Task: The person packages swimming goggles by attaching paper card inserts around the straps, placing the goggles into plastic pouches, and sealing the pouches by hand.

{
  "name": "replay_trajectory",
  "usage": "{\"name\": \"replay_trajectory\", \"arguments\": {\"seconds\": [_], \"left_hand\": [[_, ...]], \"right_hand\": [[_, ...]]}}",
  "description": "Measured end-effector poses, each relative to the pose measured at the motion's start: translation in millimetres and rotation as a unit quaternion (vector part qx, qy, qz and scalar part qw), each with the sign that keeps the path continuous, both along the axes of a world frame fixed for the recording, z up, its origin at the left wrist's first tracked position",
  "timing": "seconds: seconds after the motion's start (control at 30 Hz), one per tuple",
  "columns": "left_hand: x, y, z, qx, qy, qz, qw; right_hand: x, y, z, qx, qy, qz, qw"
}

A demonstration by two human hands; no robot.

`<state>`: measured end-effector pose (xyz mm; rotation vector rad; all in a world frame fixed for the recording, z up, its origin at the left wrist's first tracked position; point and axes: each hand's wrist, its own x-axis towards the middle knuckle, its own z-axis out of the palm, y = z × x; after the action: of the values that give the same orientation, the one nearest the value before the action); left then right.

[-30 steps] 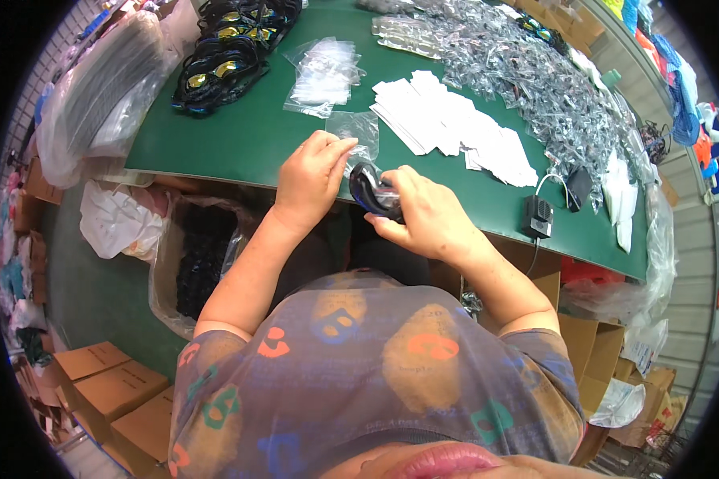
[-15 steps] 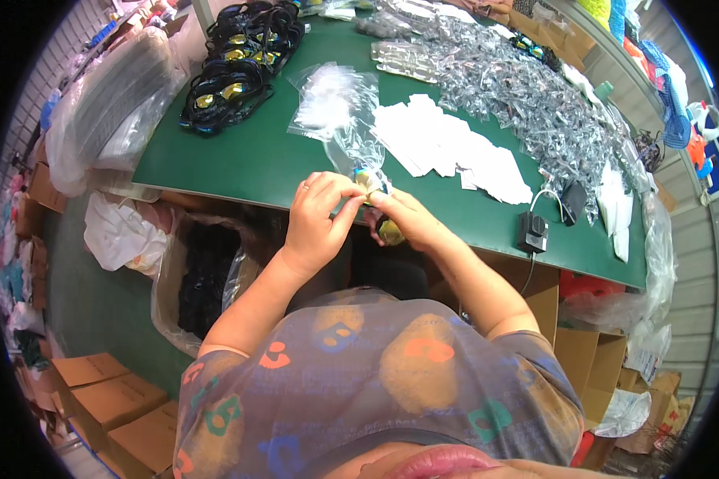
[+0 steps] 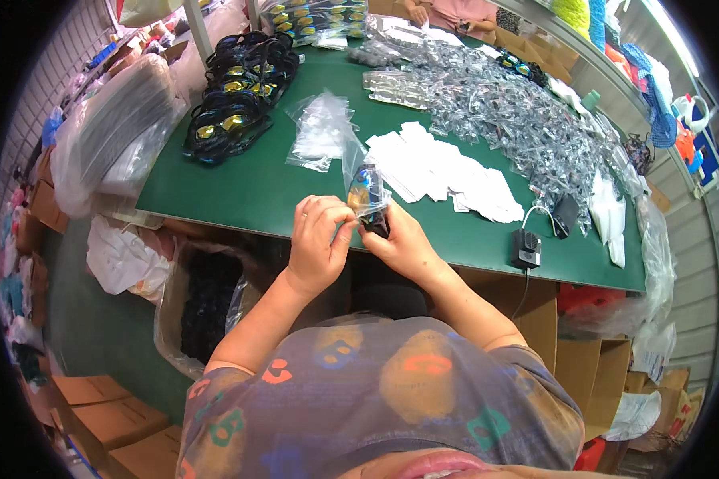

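At the table's near edge I hold a pair of swimming goggles with shiny yellow-blue lenses and dark parts. A clear plastic bag covers at least part of the goggles. My right hand grips their lower dark end. My left hand is closed, thumb and fingers pinched together by the bag's near end; the bag's rim is too fine to make out. Just beyond lie a stack of clear bags and, to the right, spread white paper cards.
Black-strapped goggles are heaped at the table's left. A broad pile of small clear packets covers the right. A black power adapter sits at the front edge. Across the table is another person's hand. Cardboard boxes stand lower left.
The goggles have risen from below the table edge and now stand upright within the bag. My right hand has shifted from pinching to gripping their lower end. The view has tilted up.
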<state>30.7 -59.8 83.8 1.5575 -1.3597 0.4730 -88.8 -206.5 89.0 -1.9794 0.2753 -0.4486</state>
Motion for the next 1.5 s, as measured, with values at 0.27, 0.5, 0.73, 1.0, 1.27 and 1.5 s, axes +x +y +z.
{"name": "replay_trajectory", "arguments": {"seconds": [0.27, 0.5, 0.73, 1.0, 1.27, 1.5], "left_hand": [[-2, 5, -18, 0.094, 0.076, -0.068, 0.990], [11, -11, -23, 0.061, 0.578, -0.304, 0.755], [30, -24, -42, -0.014, 0.721, -0.225, 0.655], [19, -24, -46, 0.047, 0.765, -0.294, 0.572], [32, -8, -52, 0.147, 0.686, -0.299, 0.647], [-6, 18, -60, 0.008, 0.383, -0.051, 0.922]], "right_hand": [[-2, -16, -32, 0.302, -0.008, 0.091, 0.949], [3, -4, -37, 0.384, 0.085, 0.206, 0.896], [-24, 3, -42, 0.416, 0.019, 0.086, 0.905], [-17, -10, -41, 0.370, -0.001, 0.122, 0.921], [-19, -5, -48, 0.382, 0.010, 0.152, 0.912], [-22, 6, -64, 0.411, -0.016, 0.072, 0.909]]}}
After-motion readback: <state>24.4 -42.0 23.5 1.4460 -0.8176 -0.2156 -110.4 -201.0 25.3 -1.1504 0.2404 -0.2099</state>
